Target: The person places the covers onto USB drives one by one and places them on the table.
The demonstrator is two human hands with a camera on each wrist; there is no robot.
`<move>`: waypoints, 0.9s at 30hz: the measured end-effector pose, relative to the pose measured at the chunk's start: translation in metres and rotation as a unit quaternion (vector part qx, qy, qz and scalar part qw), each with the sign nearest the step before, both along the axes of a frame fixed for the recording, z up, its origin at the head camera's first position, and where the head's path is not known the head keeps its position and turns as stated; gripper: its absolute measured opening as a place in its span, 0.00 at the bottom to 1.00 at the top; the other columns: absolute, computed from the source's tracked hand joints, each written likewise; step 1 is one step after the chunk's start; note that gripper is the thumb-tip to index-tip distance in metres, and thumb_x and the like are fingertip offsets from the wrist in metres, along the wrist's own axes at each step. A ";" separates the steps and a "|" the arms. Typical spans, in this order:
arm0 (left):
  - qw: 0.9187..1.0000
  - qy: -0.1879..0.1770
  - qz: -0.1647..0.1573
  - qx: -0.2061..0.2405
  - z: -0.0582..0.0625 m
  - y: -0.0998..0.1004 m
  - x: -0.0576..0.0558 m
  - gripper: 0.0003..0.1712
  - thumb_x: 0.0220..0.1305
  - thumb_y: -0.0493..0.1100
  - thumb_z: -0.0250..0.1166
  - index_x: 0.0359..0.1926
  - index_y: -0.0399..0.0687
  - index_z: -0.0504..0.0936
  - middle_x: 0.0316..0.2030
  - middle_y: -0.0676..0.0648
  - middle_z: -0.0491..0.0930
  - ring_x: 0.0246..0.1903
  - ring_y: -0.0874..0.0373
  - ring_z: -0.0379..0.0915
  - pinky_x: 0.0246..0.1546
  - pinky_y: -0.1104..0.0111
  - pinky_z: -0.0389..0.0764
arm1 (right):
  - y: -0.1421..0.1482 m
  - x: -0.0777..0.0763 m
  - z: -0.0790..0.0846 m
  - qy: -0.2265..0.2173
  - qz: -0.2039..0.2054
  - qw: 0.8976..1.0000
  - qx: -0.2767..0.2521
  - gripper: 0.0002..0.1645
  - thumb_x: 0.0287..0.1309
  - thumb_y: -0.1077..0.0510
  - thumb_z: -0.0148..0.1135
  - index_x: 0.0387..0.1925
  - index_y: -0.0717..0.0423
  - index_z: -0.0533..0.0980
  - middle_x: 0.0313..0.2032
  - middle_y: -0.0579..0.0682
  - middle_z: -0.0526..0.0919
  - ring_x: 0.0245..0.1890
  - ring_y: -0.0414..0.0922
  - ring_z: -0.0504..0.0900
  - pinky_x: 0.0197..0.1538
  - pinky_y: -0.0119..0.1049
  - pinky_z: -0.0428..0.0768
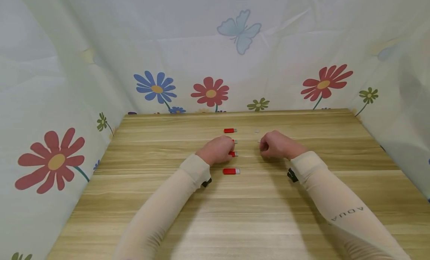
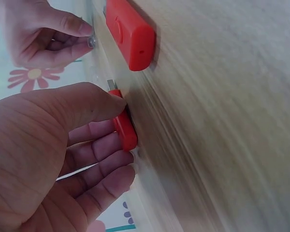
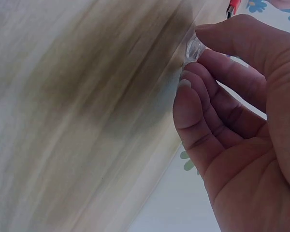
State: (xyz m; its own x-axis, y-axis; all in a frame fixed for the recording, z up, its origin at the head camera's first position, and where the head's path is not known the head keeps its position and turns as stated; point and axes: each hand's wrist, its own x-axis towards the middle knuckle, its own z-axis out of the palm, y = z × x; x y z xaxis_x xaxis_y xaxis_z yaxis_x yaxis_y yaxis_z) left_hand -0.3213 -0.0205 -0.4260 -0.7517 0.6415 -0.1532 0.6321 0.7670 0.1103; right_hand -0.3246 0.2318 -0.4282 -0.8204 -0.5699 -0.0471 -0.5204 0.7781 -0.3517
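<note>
Your left hand [image 1: 216, 150] pinches a red USB stick [image 2: 126, 130], thumb against fingers; your right hand [image 1: 277, 145] pinches a small clear piece [image 3: 194, 49]. Another red stick [image 1: 230, 171] lies nearer you on the table [image 1: 235, 222].

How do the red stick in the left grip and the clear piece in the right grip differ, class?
The stick has a red body; the piece is see-through. The stick is longer; the piece, stubby. The stick has a metal plug; the piece shows none. Both are held, one in the left grip, one in the right grip.
</note>
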 end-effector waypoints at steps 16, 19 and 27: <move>1.000 -0.001 -0.009 -0.018 -0.004 0.000 -0.003 0.15 0.69 0.44 0.66 0.25 0.47 0.75 0.18 0.54 0.65 0.21 0.60 0.61 0.25 0.72 0.63 | -0.002 -0.004 -0.006 0.028 0.033 0.999 0.021 0.08 0.44 0.62 0.68 0.18 0.49 0.77 0.19 0.40 0.75 0.21 0.36 0.70 0.30 0.32 0.71; 1.000 -0.006 -0.007 -0.017 -0.005 0.000 -0.003 0.16 0.68 0.44 0.67 0.24 0.48 0.75 0.17 0.54 0.65 0.21 0.60 0.61 0.25 0.72 0.62 | -0.002 -0.004 -0.007 0.035 0.034 0.999 0.022 0.08 0.43 0.61 0.68 0.17 0.49 0.77 0.18 0.40 0.75 0.21 0.36 0.70 0.29 0.32 0.71; 1.000 0.007 -0.006 -0.013 -0.006 -0.001 -0.002 0.18 0.68 0.43 0.65 0.20 0.48 0.72 0.17 0.53 0.63 0.21 0.59 0.61 0.26 0.70 0.62 | -0.001 -0.003 -0.006 0.047 0.037 0.998 0.026 0.08 0.44 0.60 0.69 0.18 0.49 0.77 0.18 0.40 0.75 0.21 0.36 0.70 0.29 0.32 0.71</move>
